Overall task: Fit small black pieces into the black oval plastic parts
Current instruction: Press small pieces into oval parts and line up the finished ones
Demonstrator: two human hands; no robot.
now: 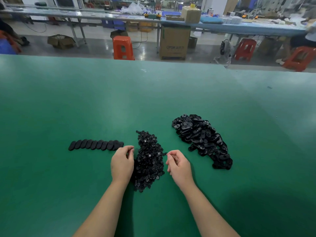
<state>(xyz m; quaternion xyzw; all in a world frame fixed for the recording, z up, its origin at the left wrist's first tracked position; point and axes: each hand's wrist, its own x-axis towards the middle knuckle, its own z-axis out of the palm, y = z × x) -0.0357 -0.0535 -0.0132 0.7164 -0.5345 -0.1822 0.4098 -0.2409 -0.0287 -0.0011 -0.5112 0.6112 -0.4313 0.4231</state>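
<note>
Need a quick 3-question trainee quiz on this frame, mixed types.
1. True or false: the row of ovals lies to the left of the left hand.
2. Which pile sits between the two hands? A) the small pieces B) the loose ovals C) none
3. Fill in: the right hand pinches a small black ____ at the pile's edge.

Key:
1. True.
2. A; the loose ovals lie to the right of the right hand on the green table.
3. Piece. What the left hand's curled fingers hold, if anything, cannot be told.
</note>
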